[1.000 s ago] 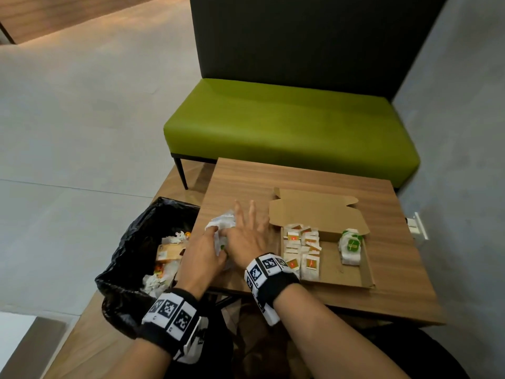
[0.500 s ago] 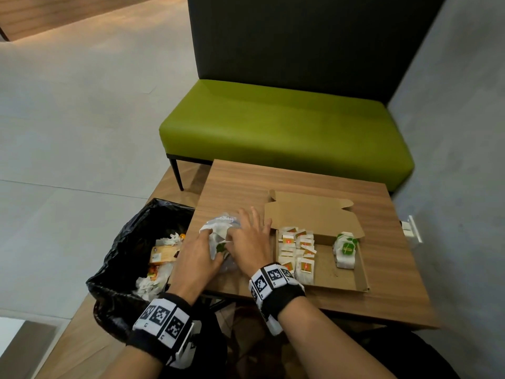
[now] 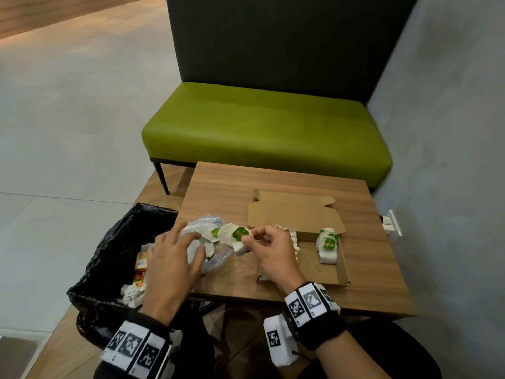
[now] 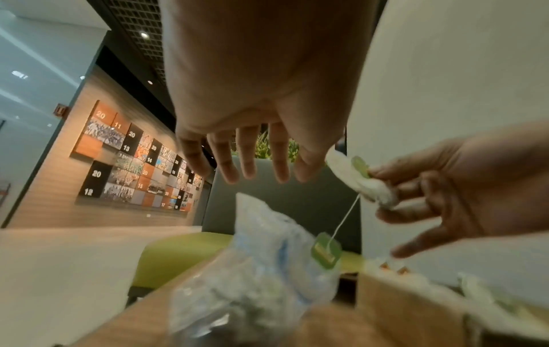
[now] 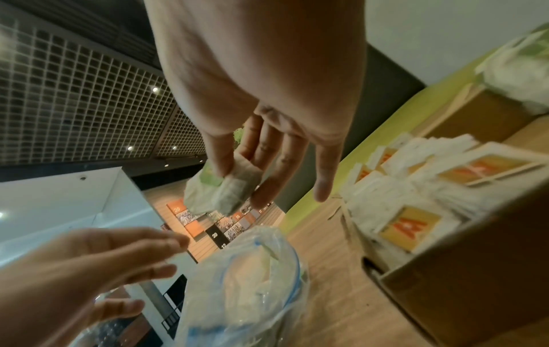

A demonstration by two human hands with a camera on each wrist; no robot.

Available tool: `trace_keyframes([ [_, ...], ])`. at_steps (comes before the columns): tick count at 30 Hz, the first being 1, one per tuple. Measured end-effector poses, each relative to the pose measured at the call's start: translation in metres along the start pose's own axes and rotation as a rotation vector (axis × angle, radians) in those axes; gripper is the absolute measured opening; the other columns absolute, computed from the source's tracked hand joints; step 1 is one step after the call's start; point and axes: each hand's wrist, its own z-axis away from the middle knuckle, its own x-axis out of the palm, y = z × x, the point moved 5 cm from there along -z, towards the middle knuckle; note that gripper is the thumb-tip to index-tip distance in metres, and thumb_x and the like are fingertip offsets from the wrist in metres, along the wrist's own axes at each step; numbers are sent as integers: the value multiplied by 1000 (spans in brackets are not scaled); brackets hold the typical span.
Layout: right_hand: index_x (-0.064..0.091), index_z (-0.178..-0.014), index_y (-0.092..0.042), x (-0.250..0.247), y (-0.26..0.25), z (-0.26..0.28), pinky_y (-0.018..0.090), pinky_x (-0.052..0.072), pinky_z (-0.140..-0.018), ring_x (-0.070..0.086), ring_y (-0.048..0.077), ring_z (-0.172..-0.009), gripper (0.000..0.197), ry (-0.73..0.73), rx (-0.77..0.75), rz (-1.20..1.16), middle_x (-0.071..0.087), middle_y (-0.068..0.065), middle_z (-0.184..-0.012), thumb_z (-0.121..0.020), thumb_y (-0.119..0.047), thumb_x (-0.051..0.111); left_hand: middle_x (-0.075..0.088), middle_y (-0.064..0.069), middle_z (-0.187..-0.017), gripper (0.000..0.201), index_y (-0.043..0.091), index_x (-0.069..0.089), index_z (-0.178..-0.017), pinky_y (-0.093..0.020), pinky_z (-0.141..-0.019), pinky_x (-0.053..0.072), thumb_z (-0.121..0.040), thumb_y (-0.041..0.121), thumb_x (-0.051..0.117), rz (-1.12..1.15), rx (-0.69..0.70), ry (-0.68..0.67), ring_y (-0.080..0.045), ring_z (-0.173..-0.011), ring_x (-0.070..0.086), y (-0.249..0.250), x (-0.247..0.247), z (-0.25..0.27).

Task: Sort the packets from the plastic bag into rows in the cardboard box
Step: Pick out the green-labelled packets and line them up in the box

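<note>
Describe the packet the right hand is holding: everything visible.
The packet is a small white pouch, papery and slightly crumpled, with a green tag on its top face. The right hand pinches it between thumb and fingers, lifted off the table, between the plastic bag and the cardboard box. In the left wrist view a thin string hangs from it to a second green tag dangling over the bag. The left hand does not touch it.
</note>
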Motion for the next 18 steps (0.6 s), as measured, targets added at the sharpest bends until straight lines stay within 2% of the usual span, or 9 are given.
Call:
trace_keyframes([
  [1,71,-86,-8,-3,2,2,31,60,-77,73,19,-81,7,-12,8,-42,76,10,-86,-84,-10,77,58,6,-132,32,24,66,-119,-38,-91,43,-88,33,70,146,15,47,-16,-115,53,8,-5,3],
  [2,72,-88,-5,-5,5,5,34,60,-79,73,24,-83,8,-30,12,-83,75,13,-88,-85,-10,77,60,11,-126,36,25,62,-122,-32,-89,45,-88,35,70,311,9,34,-8,-111,55,17,-4,4],
  [4,72,-91,-2,-6,7,11,38,60,-81,73,31,-85,9,-63,14,-138,75,16,-89,-85,-9,76,64,17,-114,36,28,60,-123,-24,-81,49,-90,34,69,592,-54,-115,0,-101,60,34,6,4],
  [6,72,-88,-7,-9,9,16,38,59,-79,73,26,-82,4,-54,21,-154,76,13,-87,-86,-7,75,73,4,-93,18,22,68,-109,-24,-71,51,-92,25,68,766,-102,-225,-6,-84,69,45,20,4],
  [7,73,-86,-9,-11,11,17,37,59,-77,72,22,-80,3,-33,31,-156,76,11,-85,-86,-7,75,75,-2,-84,10,17,71,-101,-23,-66,51,-93,20,66,805,-122,-229,-10,-75,71,47,23,3],
  [9,73,-86,-8,-16,16,19,38,58,-76,70,19,-77,2,18,67,-164,76,12,-85,-86,-7,74,74,-7,-73,9,13,73,-93,-20,-59,49,-95,17,64,823,-173,-201,-13,-65,71,46,28,1],
  [13,72,-90,-2,-27,26,26,45,57,-77,70,21,-78,6,72,129,-201,76,18,-88,-88,-8,72,72,-6,-68,13,15,71,-88,-17,-56,50,-96,17,62,764,-205,-149,-12,-62,69,43,32,2],
  [15,72,-90,-6,-32,28,32,42,57,-77,70,20,-80,3,83,151,-238,76,15,-89,-89,-8,71,70,-1,-67,15,17,70,-83,-16,-56,50,-95,19,63,656,-213,-114,-7,-59,67,37,35,0],
  [18,72,-91,-9,-42,31,42,32,56,-75,71,20,-84,2,93,173,-310,77,11,-90,-89,-9,71,71,1,-72,18,22,68,-77,-26,-60,53,-94,25,63,474,-191,-129,-9,-61,67,34,43,-4],
])
